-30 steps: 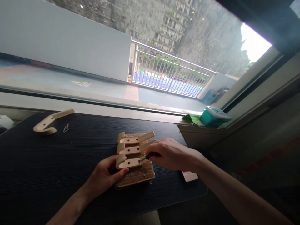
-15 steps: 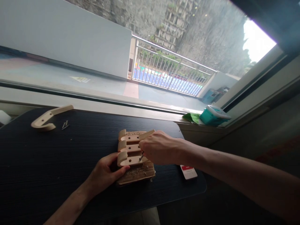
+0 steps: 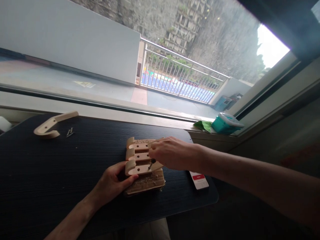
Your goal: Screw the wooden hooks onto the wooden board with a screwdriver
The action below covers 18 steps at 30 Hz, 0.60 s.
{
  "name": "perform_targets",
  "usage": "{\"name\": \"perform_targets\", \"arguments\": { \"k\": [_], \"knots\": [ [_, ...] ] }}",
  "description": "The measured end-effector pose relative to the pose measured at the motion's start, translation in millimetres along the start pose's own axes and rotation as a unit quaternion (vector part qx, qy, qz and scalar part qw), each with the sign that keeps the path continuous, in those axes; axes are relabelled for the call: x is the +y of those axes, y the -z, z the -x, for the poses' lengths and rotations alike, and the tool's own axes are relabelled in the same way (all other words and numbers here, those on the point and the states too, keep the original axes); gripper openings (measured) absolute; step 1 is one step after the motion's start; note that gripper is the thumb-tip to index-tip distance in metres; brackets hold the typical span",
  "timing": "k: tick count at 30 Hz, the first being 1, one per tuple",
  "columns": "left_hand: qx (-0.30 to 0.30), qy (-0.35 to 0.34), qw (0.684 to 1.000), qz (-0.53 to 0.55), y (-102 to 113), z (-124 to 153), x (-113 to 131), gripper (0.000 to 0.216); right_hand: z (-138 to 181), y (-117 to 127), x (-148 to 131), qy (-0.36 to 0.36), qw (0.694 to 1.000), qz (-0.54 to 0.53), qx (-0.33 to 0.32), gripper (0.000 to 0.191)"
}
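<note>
Three pale wooden hooks lie side by side across a rough brown board (image 3: 146,184). My left hand (image 3: 115,178) grips the curved left end of the nearest wooden hook (image 3: 143,169), its thumb along the near side. Closed around a screwdriver (image 3: 152,163), my right hand (image 3: 172,153) is above the right part of the hooks. The screwdriver's handle is hidden in the fist, while its dark collar and thin shaft show. The tip meets the nearest hook at its right hole; whether a screw sits there is too small to tell.
On the dark table (image 3: 82,166), another wooden hook (image 3: 50,126) lies at the far left beside several screws (image 3: 70,132). A phone (image 3: 200,181) rests near the right edge, below my right forearm. The windowsill holds a green cloth (image 3: 203,125) and a teal box (image 3: 226,124).
My right hand has rolled and lifted slightly, so the screwdriver's dark collar now shows below the fist. My left hand keeps its hold on the hook. The view has shifted slightly.
</note>
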<state>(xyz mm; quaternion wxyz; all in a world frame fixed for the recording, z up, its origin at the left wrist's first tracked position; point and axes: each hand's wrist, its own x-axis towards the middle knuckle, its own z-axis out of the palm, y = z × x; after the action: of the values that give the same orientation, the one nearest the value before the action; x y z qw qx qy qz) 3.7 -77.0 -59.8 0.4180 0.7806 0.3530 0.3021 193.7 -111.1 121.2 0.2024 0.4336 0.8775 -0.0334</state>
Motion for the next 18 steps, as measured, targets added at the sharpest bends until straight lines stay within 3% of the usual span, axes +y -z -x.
{"name": "perform_targets", "arguments": {
  "k": [4, 9, 18],
  "knots": [
    [0.002, -0.003, 1.0, -0.004, 0.0, -0.2, -0.5, 0.033, -3.0, -6.2, -1.0, -0.009, 1.0, -0.005, 0.001, 0.018],
    [0.003, 0.003, 1.0, 0.005, -0.2, -0.1, 0.8, 0.039, -12.7, -3.5, -3.2, -0.084, 0.995, -0.04, -0.033, 0.018],
    [0.017, 0.0, 1.0, 0.011, -2.0, 0.7, -1.6, 0.044, -1.4, 22.2, -5.4, -0.111, 0.989, -0.061, -0.082, 0.03]
  ]
}}
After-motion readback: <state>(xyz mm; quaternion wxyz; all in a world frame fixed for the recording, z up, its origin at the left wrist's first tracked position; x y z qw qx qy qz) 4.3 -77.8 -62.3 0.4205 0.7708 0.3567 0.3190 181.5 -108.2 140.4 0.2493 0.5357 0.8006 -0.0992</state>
